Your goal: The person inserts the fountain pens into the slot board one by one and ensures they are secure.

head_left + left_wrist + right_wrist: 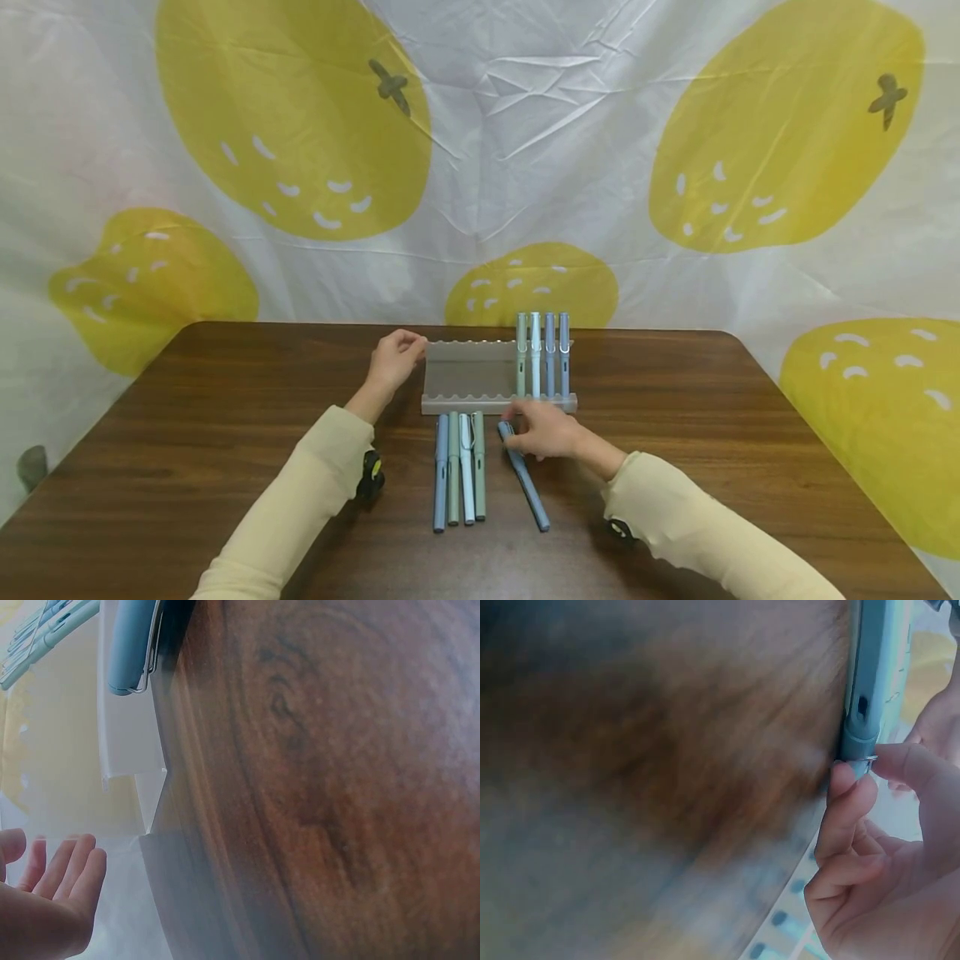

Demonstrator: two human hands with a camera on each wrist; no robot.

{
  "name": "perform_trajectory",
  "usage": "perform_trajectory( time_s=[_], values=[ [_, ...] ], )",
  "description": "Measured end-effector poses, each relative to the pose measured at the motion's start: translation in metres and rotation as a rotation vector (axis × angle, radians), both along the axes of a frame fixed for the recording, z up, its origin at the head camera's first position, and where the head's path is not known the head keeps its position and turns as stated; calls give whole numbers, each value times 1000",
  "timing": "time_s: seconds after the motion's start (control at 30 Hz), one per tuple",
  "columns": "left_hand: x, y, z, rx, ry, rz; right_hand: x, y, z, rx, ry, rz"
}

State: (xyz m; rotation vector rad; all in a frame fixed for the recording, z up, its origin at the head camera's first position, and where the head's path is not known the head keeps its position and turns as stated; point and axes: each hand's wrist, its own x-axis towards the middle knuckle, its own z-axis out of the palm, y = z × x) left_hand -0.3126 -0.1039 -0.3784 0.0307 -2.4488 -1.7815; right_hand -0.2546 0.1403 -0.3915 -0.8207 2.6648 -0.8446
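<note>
My right hand (546,428) pinches the clip end of a blue pen (527,481) between thumb and finger. This pen lies slanted on the table, its other end pointing toward me; the right wrist view shows the thumb (904,763) at the clip. My left hand (395,360) is at the left edge of a clear pen rack (468,375) with scalloped ledges. In the left wrist view its fingers (79,870) are extended, tips right at the rack's side. Several capped pens (536,358) lean side by side in the rack's right part.
Several more pens (467,467), blue, green and pale blue, lie in a row on the wooden table (300,508) in front of the rack. A white cloth with yellow lemons (525,167) hangs behind the table's far edge.
</note>
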Motion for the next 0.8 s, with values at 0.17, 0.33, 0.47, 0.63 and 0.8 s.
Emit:
perform_trajectory(
  time_s=[0.17, 0.33, 0.47, 0.63, 0.8],
  values=[
    [0, 0, -1, 4, -3, 0, 0, -1, -2, -43, -36, 39],
    [0, 0, -1, -8, 0, -2, 2, -1, -4, -26, -37, 52],
    [-1, 0, -1, -12, 5, -7, 3, -2, -5, 15, -4, 52],
    [-1, 0, 0, -7, 1, -7, 5, -4, -5, 58, 69, 43],
    [0, 0, 0, -6, 1, -6, 6, -4, -3, 68, 105, 27]
  ],
)
